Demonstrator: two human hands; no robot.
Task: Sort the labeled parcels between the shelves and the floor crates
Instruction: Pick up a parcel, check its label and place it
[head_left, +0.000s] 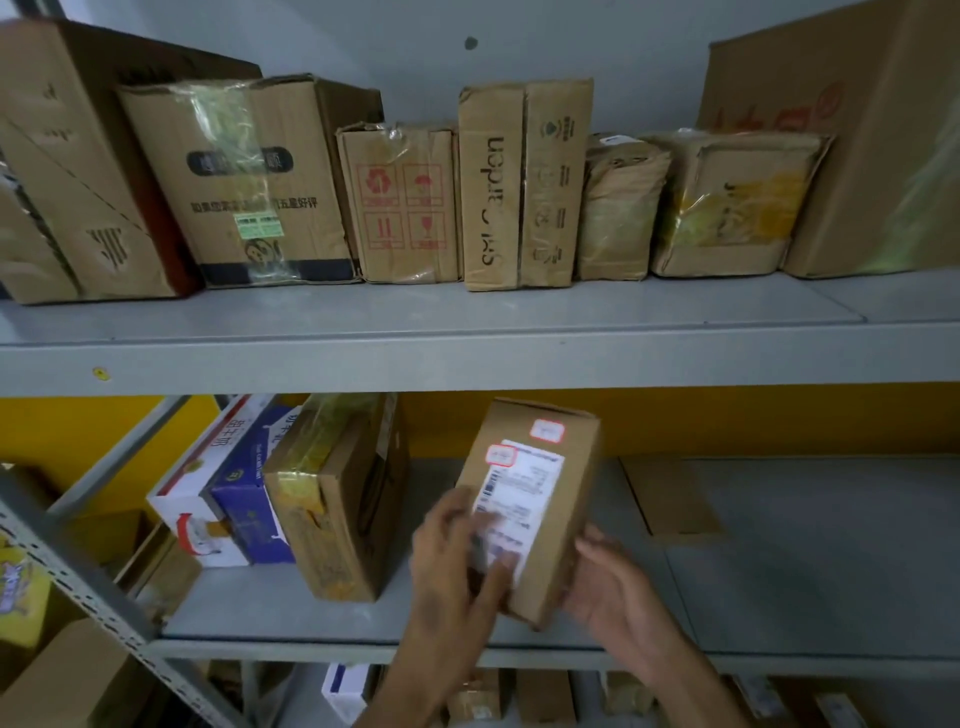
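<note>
A small brown cardboard parcel with a white shipping label and two red-edged stickers is held up over the middle shelf. My left hand grips its left side, fingers lying across the label. My right hand cups its lower right corner from below. The parcel is tilted, top leaning away and to the right. On the middle shelf to the left stand a taped brown box, a blue box and a white and red box.
The upper shelf carries a row of several brown cartons. A flat cardboard sheet lies at the right of the middle shelf. A perforated grey upright slants at left. More boxes sit below.
</note>
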